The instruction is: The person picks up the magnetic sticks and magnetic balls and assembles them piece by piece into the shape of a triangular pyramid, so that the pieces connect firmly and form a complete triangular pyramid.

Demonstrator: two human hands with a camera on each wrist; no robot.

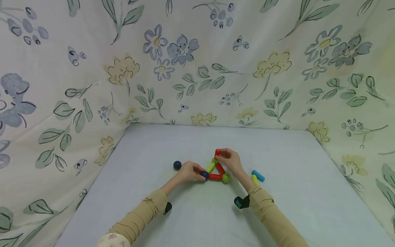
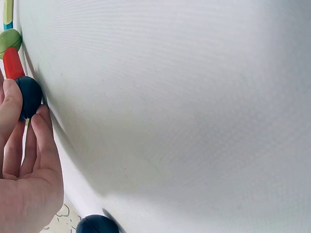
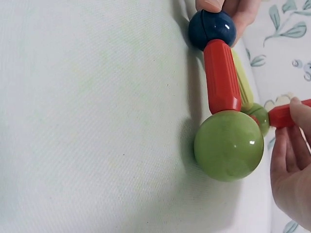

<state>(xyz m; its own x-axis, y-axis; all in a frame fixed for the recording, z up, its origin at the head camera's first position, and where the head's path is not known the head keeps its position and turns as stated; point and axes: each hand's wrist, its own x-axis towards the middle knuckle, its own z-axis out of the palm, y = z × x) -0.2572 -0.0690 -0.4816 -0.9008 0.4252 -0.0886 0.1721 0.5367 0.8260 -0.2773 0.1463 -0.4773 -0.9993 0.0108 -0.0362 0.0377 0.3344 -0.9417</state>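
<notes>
A triangle of magnetic rods and balls lies on the white table. Its corners are a dark blue ball [image 1: 205, 175], a near green ball [image 1: 226, 178] and a far green ball [image 3: 258, 118]. Two red rods [image 1: 215, 177] and a yellow-green rod [image 1: 210, 167] join them. My left hand [image 1: 190, 171] pinches the dark blue ball between thumb and fingers. With thumb and fingertips my right hand [image 1: 230, 160] holds another red rod [image 1: 217, 152] upright, its lower end at the far green ball.
A loose dark blue ball [image 1: 177, 165] lies left of my left hand. Beside my right wrist are a blue rod [image 1: 258, 175] and a yellow rod [image 1: 254, 179]. A floral cloth [image 1: 200, 85] hangs behind the table and along its sides.
</notes>
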